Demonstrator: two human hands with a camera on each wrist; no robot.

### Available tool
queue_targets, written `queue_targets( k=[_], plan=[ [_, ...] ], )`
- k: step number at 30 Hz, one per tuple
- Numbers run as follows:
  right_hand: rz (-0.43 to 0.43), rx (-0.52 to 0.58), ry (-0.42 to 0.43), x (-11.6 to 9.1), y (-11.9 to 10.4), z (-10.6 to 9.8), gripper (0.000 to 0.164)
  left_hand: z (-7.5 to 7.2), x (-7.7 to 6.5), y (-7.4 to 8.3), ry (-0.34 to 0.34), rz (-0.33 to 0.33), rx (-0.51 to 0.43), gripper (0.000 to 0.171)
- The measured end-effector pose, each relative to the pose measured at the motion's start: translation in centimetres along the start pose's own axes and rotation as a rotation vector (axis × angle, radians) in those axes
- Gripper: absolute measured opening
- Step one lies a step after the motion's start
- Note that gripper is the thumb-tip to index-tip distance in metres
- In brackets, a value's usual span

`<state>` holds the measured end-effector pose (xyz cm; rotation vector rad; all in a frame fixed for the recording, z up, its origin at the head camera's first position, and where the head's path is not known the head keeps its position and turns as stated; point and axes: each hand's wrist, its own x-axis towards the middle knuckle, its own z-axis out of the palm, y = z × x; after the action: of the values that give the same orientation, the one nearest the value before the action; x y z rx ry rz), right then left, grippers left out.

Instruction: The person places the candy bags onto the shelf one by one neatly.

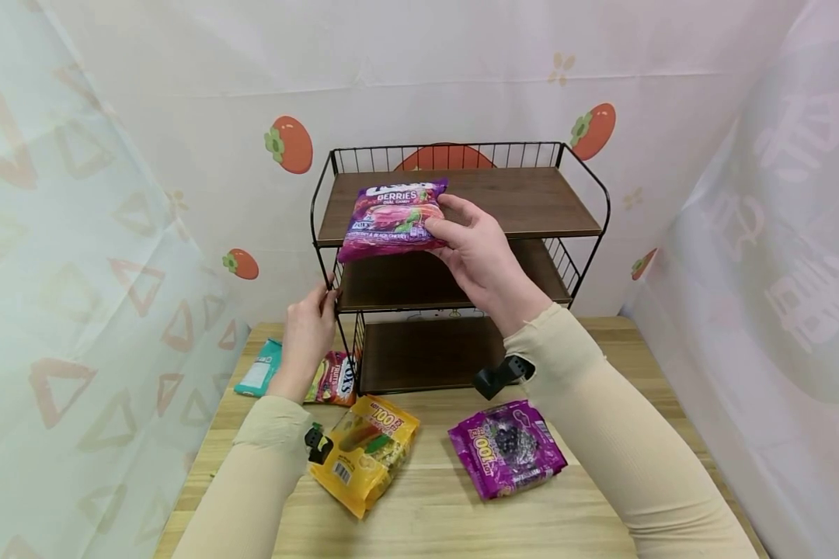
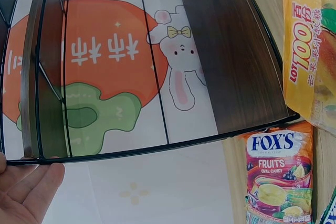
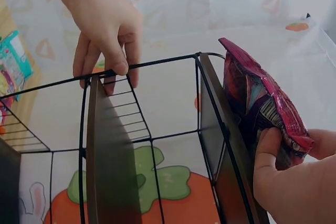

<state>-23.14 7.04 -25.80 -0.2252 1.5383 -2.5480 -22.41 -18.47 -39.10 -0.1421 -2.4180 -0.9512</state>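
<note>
1. Right hand (image 1: 478, 252): the fingers and thumb are curled round the right end of the purple berries candy bag (image 1: 394, 219), and they grip it.
2. Purple berries candy bag: it lies at the front left of the top shelf (image 1: 524, 203) of the three-tier wire rack (image 1: 590, 256). Its near edge hangs over the shelf front. In the right wrist view the bag (image 3: 265, 106) rests against the shelf board, and the thumb (image 3: 266, 153) presses on its near face.
3. Left hand (image 1: 309, 330): the fingertips are bent round the front left wire post of the rack at the height of the middle shelf (image 1: 398, 281). The right wrist view shows the fingers (image 3: 113, 59) pinching the wire.
4. Bottom shelf (image 1: 419, 353): it stands on the wooden table (image 1: 447, 512), at the far side of the table.
5. Yellow candy bag (image 1: 363, 452): it lies flat on the table, near the left forearm.
6. Purple grape candy bag (image 1: 506, 446): it lies flat, right of the yellow bag and apart from it.
7. Fox's fruits bag (image 1: 335, 379): it lies left of the rack foot, behind the left wrist.
8. Teal packet (image 1: 259, 367): it lies at the far left, just beside the Fox's bag.
</note>
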Motion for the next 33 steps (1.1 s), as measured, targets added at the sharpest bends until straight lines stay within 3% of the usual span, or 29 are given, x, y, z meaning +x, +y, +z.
queue_targets(
  k=[12,22,33],
  plan=[
    [-0.154,-0.46,0.132,-0.3,0.1,-0.5,0.049,0.1,0.0,-0.2,0.012,0.006,0.006,0.029],
    [-0.218,-0.556,0.112,-0.7,0.3,-1.2,0.033,0.0,0.0,-0.1,0.011,-0.008,-0.009,0.033],
    [-0.273,-0.776,0.018,-1.3,0.7,-1.5,0.045,0.0,0.0,-0.1,0.016,-0.008,-0.008,0.033]
  ],
)
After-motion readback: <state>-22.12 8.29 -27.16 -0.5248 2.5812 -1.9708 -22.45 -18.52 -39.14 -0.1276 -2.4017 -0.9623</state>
